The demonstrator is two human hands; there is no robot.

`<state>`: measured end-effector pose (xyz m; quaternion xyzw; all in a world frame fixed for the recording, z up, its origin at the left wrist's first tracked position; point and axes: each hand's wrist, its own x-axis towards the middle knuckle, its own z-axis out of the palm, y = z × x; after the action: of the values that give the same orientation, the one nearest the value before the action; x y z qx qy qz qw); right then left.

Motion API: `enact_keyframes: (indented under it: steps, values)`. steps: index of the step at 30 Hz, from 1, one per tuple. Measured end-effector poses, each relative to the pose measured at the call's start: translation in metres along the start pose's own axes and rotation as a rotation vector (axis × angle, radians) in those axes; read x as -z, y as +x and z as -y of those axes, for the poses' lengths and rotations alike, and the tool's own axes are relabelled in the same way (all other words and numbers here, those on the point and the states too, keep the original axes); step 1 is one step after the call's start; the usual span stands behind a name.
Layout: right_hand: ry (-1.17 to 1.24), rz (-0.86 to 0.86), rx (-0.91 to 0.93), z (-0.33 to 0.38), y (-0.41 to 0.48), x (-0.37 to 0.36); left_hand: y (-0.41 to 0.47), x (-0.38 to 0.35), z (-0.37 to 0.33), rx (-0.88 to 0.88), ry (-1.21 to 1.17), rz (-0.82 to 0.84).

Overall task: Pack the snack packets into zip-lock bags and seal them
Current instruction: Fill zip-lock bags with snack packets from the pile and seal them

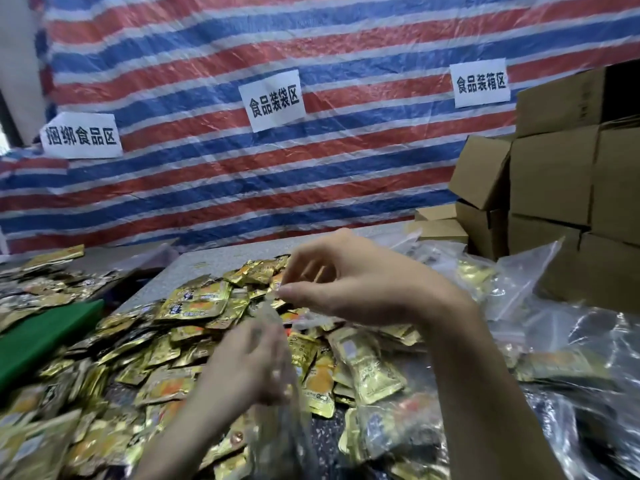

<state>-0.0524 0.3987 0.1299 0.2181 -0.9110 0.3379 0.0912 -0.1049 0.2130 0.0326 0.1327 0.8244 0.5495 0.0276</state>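
While the right hand (346, 285) pinches the top edge of the clear zip-lock bag (277, 420) between thumb and forefinger, the blurred left hand (242, 365) grips its side lower down, above heaped gold snack packets (194, 303) on the grey table (207, 261).

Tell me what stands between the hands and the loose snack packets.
Only the clear zip-lock bag, which the right hand pinches and the blurred left hand seems to hold, hangs over the snack packets. Nothing else visible covers them.
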Motion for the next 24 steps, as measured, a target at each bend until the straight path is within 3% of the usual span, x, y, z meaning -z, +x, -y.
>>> enact_keyframes:
  steps: [2,4,6,10,20,24]
  values:
    - [-0.006,0.002,0.007,0.001,-0.001,0.000,-0.009,-0.043,0.005,-0.010,-0.061,0.256]
    - [-0.025,0.021,0.006,0.001,-0.001,-0.003,-0.020,-0.071,0.022,-0.148,0.079,0.409]
    - [-0.043,0.054,0.006,0.002,-0.001,-0.007,-0.020,-0.079,0.030,-0.218,0.156,0.392]
    - [-0.024,0.100,0.014,0.004,0.004,-0.014,-0.022,-0.061,0.024,-0.181,0.194,0.384]
    - [-0.123,0.253,0.032,0.010,0.026,-0.055,-0.060,0.042,0.047,-0.262,0.373,-0.097]
    - [-0.149,0.327,0.064,0.018,0.031,-0.070,-0.072,0.101,0.072,-0.153,0.537,-0.335]
